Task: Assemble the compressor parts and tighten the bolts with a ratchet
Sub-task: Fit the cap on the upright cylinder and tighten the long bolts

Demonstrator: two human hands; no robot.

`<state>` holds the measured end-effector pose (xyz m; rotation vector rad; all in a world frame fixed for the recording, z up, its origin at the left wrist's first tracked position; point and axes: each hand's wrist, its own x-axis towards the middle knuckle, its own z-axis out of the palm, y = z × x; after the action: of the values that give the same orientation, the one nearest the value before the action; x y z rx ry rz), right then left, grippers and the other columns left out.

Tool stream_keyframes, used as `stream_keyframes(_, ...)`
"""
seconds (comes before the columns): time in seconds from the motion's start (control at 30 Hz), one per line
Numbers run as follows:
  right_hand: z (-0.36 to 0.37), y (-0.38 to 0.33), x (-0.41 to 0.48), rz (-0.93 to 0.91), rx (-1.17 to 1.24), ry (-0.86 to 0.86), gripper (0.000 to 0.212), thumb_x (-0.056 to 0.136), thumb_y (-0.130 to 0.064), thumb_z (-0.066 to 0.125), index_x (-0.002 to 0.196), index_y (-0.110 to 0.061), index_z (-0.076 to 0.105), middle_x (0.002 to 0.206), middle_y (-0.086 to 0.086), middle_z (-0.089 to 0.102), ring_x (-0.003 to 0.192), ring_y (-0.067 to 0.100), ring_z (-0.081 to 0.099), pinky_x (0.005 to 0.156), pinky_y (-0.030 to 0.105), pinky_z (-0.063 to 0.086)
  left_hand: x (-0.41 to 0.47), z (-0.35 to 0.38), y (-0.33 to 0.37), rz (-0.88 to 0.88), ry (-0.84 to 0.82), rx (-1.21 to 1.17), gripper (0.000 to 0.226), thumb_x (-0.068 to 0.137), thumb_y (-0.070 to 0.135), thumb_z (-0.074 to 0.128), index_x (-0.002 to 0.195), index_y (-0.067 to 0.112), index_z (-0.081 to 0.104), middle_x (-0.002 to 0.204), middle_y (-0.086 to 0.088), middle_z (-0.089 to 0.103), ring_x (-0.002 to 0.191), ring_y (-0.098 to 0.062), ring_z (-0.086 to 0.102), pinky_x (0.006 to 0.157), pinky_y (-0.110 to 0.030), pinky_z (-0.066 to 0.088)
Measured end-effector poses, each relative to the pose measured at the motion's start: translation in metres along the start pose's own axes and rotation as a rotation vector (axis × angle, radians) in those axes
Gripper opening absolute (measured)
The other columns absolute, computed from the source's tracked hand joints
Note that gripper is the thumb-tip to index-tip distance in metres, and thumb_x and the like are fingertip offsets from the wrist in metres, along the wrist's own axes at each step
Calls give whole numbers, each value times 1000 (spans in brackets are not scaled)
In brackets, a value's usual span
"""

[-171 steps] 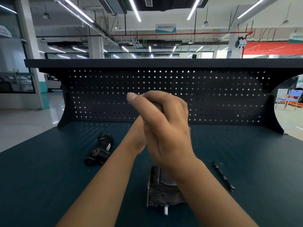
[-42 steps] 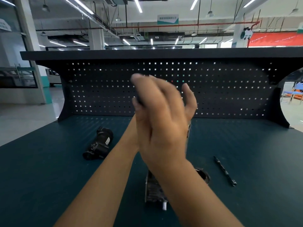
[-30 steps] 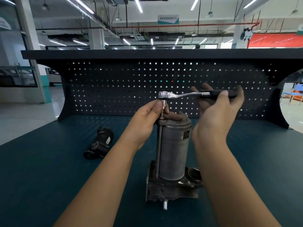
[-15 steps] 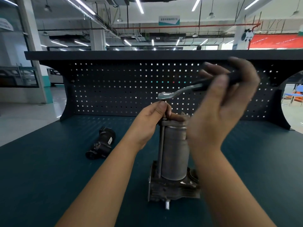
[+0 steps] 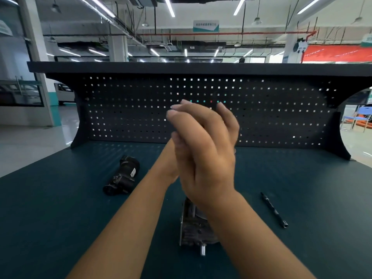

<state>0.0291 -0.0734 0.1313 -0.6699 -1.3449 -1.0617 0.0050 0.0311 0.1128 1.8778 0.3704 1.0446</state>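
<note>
Your factory-hall workshop: perforated pegboard [image 5: 261,117] along your workbench's [image 5: 60,218] far edge, strip lights [image 5: 169,7], exposed pipes [image 5: 241,34] overhead.

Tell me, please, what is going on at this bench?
A person is working on a compressor standing on the teal table; only its base shows. The right hand is raised over it, blurred, with the left arm reaching up behind, so what they hold cannot be told. A black part lies to the left, a dark rod to the right.
</note>
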Motion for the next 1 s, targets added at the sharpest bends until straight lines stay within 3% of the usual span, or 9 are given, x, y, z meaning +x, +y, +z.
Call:
stream_keyframes(0.13,-12,19,12,217,287,266,20,98,-8,33,112,-17,43,104,-9,58,97,31,60,86,51,47,-3,2,10,102,-54,-34,31,96,36,42,91,11,60,90,8,71,86,-1,64,78,-15,48)
stream_keyframes(0.27,-29,52,26,1142,646,669,18,102,-12,25,105,-18,42,76,-3,66,69,19,69,74,34,56,-3,2,8,141,-79,-100,33,87,55,40,72,30,56,87,-6,74,95,-19,67,95,-35,43)
stream_keyframes(0.33,-31,59,28,1369,733,687,16,103,-15,28,103,-17,43,72,2,63,57,14,68,66,33,57,-5,3,10,137,-55,-83,34,88,53,40,72,29,56,88,-9,73,97,-21,67,98,-39,43)
stream_keyframes(0.5,-21,19,22,467,349,248,14,98,-10,33,104,-18,42,91,5,60,81,24,63,81,41,52,-7,6,8,193,-44,-110,21,94,32,45,78,22,55,77,15,69,77,4,63,76,-17,45)
stream_keyframes(0.6,-8,8,11,63,75,-90,12,99,-20,36,108,-16,41,92,3,61,83,18,58,86,50,48,-13,10,25,277,-32,-158,64,88,-16,42,105,45,54,101,55,45,90,38,37,79,4,38)
stream_keyframes(0.67,-7,9,14,97,115,-17,11,98,-20,38,107,-17,43,93,7,63,85,19,58,82,54,48,-8,8,10,239,-98,-175,38,94,-6,40,117,20,56,101,47,54,97,30,45,90,0,37)
stream_keyframes(0.73,-12,20,19,329,305,211,14,97,-12,37,108,-19,42,96,2,61,83,27,62,77,51,52,-3,3,6,188,-55,-130,26,97,31,42,93,9,57,91,15,71,91,3,63,97,-32,44)
stream_keyframes(0.9,-27,68,28,1385,787,598,13,103,-20,29,102,-20,42,81,4,70,62,21,70,65,34,58,-2,3,10,169,-126,-68,34,87,55,39,66,33,54,89,-4,74,95,-15,68,87,-21,47)
stream_keyframes(1.0,-25,56,29,1137,691,534,12,102,-16,32,98,-20,43,83,6,65,65,19,69,68,36,57,0,2,7,153,-94,-97,35,85,57,40,67,31,54,88,-5,74,92,-14,68,84,-21,47)
